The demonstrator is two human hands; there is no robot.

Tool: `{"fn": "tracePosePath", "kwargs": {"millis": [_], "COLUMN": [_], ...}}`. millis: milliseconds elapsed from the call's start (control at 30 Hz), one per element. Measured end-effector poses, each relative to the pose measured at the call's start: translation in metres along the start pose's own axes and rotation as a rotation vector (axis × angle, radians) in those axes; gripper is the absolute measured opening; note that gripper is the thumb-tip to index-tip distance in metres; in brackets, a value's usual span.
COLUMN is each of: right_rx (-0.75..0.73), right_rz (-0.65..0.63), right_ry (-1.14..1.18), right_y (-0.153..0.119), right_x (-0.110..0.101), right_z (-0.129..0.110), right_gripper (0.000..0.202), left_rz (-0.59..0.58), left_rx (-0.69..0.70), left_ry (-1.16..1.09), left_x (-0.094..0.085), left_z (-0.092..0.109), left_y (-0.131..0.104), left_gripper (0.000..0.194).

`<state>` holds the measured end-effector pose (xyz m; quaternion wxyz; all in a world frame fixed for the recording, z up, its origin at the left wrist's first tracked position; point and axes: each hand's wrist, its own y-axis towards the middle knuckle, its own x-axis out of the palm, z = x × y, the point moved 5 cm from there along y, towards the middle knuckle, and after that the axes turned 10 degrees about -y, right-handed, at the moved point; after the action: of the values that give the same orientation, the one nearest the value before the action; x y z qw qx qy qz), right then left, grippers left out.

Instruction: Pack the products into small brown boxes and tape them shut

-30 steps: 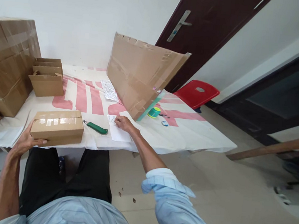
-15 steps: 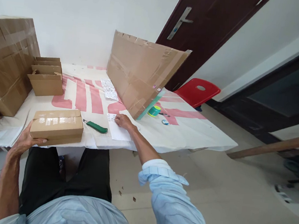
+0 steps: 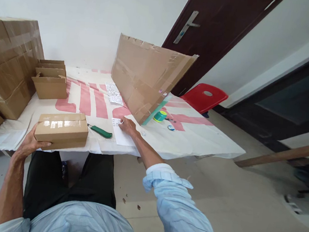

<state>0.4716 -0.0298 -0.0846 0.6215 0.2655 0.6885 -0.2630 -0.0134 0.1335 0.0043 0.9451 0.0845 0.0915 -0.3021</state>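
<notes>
My left hand [image 3: 31,143] grips the near left corner of a closed cardboard box [image 3: 62,131], its thumb along the front side. Clear tape shines on the box's top. My right hand [image 3: 128,126] rests on a white sheet of stickers [image 3: 124,138] with small outlined squares near its far edge. The fingers of that hand are bent together over the squares; what they pinch, if anything, is too small to make out. Between the box and the sheet lies a green utility knife [image 3: 101,131], blade end toward the box.
Behind the sheet leans a big cardboard panel [image 3: 147,78]. A patterned paper [image 3: 114,93], a tape roll [image 3: 160,116] and a small blue-white ring [image 3: 171,127] lie nearby. Open small boxes [image 3: 50,87] and stacked large cartons [image 3: 12,62] stand left. A red chair [image 3: 205,97] is beyond the table.
The view has shifted slightly. My left hand still holds the box, and my right hand stays at the sticker squares with hardly any movement.
</notes>
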Motion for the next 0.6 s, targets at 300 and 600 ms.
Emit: {"fn": "tracePosePath", "kwargs": {"millis": [300, 600], "right_rx": [-0.014, -0.005], "right_rz": [0.041, 0.016], "right_ry": [-0.009, 0.042], "right_y": [-0.012, -0.005], "right_x": [0.002, 0.008], "right_z": [-0.006, 0.001], "right_gripper": [0.024, 0.029], "left_rz": [0.001, -0.012], "left_rx": [-0.012, -0.019], "left_ry": [0.0, -0.06], "left_x": [-0.004, 0.0], "left_z": [-0.01, -0.01], "left_y": [0.0, -0.002], "left_gripper": [0.101, 0.1]}}
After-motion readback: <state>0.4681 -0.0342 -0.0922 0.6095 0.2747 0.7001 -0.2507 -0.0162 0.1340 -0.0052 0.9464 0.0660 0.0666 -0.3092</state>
